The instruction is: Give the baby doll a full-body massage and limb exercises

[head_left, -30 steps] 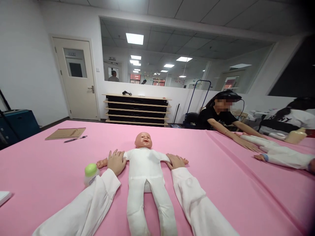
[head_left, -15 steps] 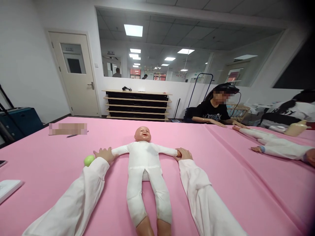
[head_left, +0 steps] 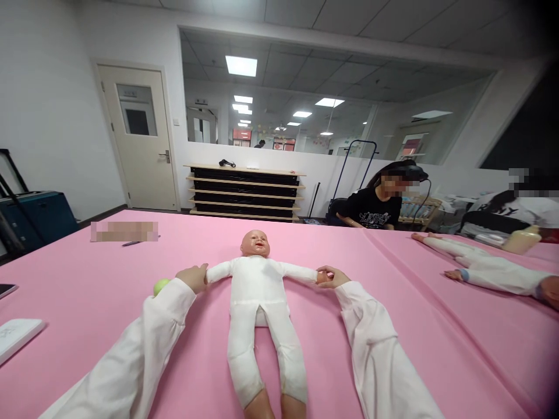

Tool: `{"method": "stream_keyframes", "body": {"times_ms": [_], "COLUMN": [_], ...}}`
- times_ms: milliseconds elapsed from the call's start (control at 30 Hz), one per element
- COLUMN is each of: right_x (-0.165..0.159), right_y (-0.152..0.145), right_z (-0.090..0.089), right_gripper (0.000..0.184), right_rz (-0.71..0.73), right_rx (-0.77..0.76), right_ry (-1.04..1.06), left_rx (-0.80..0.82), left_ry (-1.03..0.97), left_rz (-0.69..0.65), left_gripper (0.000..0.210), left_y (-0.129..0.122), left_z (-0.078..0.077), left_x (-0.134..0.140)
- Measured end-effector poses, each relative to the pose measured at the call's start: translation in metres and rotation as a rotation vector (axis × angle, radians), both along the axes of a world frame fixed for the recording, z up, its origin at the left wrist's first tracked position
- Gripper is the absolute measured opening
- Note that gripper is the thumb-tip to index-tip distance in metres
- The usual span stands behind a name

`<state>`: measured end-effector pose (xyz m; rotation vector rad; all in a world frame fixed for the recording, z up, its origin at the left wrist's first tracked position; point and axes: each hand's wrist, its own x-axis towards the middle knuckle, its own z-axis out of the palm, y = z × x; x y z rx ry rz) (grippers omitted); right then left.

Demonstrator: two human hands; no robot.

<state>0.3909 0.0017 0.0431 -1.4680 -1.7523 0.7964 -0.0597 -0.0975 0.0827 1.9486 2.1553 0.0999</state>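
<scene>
A baby doll (head_left: 259,282) with a white cloth body lies on its back on the pink table cover (head_left: 174,361), head away from me and arms spread sideways. My left hand (head_left: 192,277) is closed around the doll's hand on the left, which is hidden under my fingers. On the right, my right hand (head_left: 335,276) pinches the doll's other hand (head_left: 323,277) between thumb and fingers. A green ball (head_left: 161,286) rests beside my left wrist, partly covered by the sleeve.
A second doll (head_left: 498,265) lies at the right, near a beige bottle (head_left: 523,239). Across the table sits a person (head_left: 375,203) in a black shirt. A white box-like object (head_left: 20,337) and a blurred-out item (head_left: 124,231) with a pen (head_left: 140,240) lie on the left.
My hands no longer lie flat over the doll's hands; the fingers have drawn in around them. The view has tilted slightly upward. The person across has withdrawn their hands from the tabletop.
</scene>
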Motion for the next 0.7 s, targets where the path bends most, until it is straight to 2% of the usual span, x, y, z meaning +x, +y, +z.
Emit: {"method": "stream_keyframes", "body": {"times_ms": [100,200,300,400,467,567,633,700], "right_x": [-0.001,-0.007,-0.024,-0.054,-0.08,-0.116,-0.134,-0.145], "right_y": [-0.001,0.0,0.006,0.018,0.028,0.043,0.053,0.061], "right_z": [0.018,0.026,0.027,0.022,0.016,0.004,-0.006,-0.017], "right_gripper": [0.045,0.054,0.063,0.061,0.057,0.054,0.056,0.06], "right_rz": [0.059,0.011,-0.091,-0.139,-0.177,-0.276,-0.296,-0.293], "right_rx": [0.038,0.155,0.24,0.306,0.344,0.37,0.387,0.362], "right_ry": [0.031,0.173,0.409,0.602,0.688,0.75,0.761,0.731], "left_rx": [-0.02,0.093,0.205,0.409,0.599,0.793,0.849,0.84], "left_ry": [-0.098,-0.176,-0.314,-0.47,-0.565,-0.726,-0.804,-0.845], "left_rz": [-0.11,-0.135,-0.098,0.029,0.166,0.271,0.34,0.352], "left_gripper": [0.064,0.063,0.06,0.062,0.064,0.061,0.057,0.06], "left_y": [-0.004,-0.002,0.007,0.024,0.04,0.064,0.078,0.09], "left_z": [0.014,0.025,0.035,0.037,0.03,0.009,-0.009,-0.026], "left_x": [0.0,-0.002,-0.001,0.011,0.023,0.042,0.052,0.058]}}
